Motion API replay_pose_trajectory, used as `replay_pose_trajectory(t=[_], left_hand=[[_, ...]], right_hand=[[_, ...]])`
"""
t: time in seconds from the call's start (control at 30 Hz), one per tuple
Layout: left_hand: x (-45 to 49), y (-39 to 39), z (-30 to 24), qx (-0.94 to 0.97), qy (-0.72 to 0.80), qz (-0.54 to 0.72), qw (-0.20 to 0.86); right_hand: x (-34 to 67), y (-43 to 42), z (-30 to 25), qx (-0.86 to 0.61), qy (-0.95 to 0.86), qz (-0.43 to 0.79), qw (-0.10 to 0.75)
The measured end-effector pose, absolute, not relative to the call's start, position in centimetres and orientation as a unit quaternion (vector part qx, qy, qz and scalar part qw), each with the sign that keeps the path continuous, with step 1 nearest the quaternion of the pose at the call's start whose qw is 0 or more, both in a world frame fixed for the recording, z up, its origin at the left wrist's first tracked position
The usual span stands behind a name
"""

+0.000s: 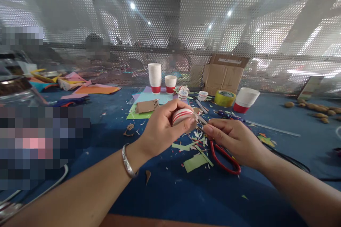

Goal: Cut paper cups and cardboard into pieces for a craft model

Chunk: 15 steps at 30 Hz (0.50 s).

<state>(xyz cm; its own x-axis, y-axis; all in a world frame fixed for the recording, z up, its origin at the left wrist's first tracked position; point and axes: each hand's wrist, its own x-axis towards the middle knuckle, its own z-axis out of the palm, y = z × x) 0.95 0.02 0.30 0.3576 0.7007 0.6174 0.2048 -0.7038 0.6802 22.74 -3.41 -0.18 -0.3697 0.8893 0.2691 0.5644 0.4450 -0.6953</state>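
My left hand point(165, 124) is closed around a small white paper cup with red stripes point(181, 115), held on its side over the blue table point(186, 191). My right hand point(234, 141) is shut on red-handled scissors point(225, 159), whose blades point at the cup's rim. A silver bangle point(128, 161) circles my left wrist. Green and white paper scraps point(195, 161) lie under both hands.
Behind stand a stack of white cups point(155, 77), a single cup point(170, 83), a tipped cup stack point(245, 100), yellow tape roll point(225, 98), a cardboard box point(223, 74), coloured paper sheets point(93, 89) and a perforated metal screen point(170, 35). Brown lumps point(317, 108) lie far right.
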Motion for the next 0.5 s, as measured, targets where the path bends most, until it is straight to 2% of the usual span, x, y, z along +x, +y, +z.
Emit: replay_pose_trajectory(t=[0.5], left_hand=[[0.78,-0.65,0.6,0.83,0.271,0.474,0.118]], right_hand=[[22.69,-3.57,-0.44,-0.49,-0.784,0.218,0.311]])
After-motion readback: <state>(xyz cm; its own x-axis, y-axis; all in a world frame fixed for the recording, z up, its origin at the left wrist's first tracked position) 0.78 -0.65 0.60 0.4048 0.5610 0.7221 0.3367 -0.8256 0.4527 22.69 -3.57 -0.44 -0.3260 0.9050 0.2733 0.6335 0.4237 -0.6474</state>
